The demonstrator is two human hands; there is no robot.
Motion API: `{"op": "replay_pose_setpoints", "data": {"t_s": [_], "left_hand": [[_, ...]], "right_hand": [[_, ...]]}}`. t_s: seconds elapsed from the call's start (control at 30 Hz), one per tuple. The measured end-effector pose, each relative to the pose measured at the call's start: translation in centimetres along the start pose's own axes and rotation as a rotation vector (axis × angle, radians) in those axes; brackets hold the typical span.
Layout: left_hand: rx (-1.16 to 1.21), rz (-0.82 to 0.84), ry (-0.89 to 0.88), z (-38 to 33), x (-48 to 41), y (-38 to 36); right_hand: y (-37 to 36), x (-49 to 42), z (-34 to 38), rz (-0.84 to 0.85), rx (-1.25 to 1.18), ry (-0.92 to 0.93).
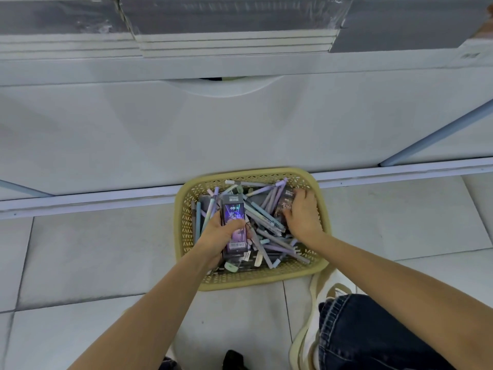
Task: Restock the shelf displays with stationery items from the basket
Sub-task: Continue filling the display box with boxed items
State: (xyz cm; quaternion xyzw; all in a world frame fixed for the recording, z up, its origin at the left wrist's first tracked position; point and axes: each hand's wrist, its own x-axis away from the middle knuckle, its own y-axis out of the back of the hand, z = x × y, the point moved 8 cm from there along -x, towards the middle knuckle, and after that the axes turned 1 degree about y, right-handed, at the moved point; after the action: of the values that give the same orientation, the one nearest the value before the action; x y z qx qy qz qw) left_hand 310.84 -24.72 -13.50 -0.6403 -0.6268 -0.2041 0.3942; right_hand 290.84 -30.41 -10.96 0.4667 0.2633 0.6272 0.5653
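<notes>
Nearest to me are a denim-clad knee and a pale shoe, just behind the right forearm. Both arms reach forward and down into the yellow lattice basket, which sits on the floor.

My left hand has its fingers curled round a purple box, thumb across its face, and holds it above the heap. My right hand is at the far right corner of the basket. Its fingers are hooked over a dark brown box with the thumb against the box's near edge, and the box is half buried. Between the hands lies a tangle of loose pastel pens.

I judge this to be the picking-up step, with stock being gathered and nothing shelved yet. Next, the right hand needs to lift the brown box free without dragging along the pens lying across it. Then both boxes have to go up to the display, which is well above and beyond the hands.

The floor is pale grey tile. Beyond the hands, the basket's far edge sits close to the white base panel of the shelf unit. Higher up, film-wrapped grey packs sit stacked on a shelf. I cannot tell where these boxes belong.
</notes>
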Motion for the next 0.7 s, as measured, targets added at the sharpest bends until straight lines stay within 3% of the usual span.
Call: {"op": "replay_pose_setpoints", "data": {"t_s": [0.4,0.63,0.7], "left_hand": [[-0.061,0.027,-0.046,-0.1,0.6,0.1],[-0.009,0.015,-0.064,-1.6,1.7,0.0],[0.025,-0.018,-0.067,-2.4,2.3,0.0]], "right_hand": [[-1.6,-1.2,-1.3,0.113,-0.34,-0.204],[2.3,-2.2,1.8,0.303,-0.481,-0.05],[3.9,-1.8,3.4,0.404,-0.653,-0.044]]}}
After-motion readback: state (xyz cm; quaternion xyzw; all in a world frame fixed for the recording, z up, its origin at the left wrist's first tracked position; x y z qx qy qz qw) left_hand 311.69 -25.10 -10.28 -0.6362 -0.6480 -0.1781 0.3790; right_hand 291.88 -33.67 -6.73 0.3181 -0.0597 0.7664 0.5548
